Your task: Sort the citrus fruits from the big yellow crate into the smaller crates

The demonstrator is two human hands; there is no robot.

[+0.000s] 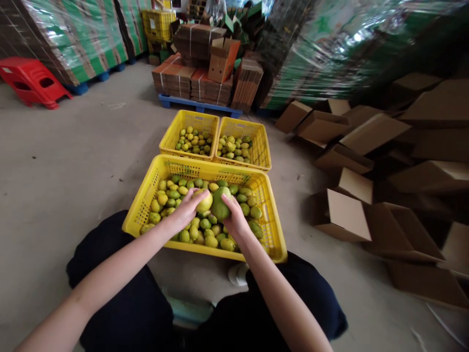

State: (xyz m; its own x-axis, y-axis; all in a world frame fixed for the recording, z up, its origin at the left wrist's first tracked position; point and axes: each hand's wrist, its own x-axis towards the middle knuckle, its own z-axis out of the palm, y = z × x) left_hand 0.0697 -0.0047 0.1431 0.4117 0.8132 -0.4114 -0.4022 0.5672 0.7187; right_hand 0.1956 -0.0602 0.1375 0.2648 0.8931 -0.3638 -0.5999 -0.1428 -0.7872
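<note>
A large yellow plastic crate [157,171] stands between my knees, holding many green and yellow lemons [211,241]. Above these, my left hand [188,209] is closed around a yellow lemon [204,202]. Close beside it, my right hand [236,218] grips a bigger green lemon [220,205], thumb on top. The two held fruits are side by side, almost touching. My fingers hide part of each fruit's underside and the lemons below.
Two smaller yellow crates [216,139] with lemons stand beyond the large one. Open cardboard boxes [348,215] lie heaped at right. A blue pallet [200,105] bears bundled flat cartons. A red stool [34,80] is at far left, near wrapped stacks [78,39]. A person [215,9] is at the back.
</note>
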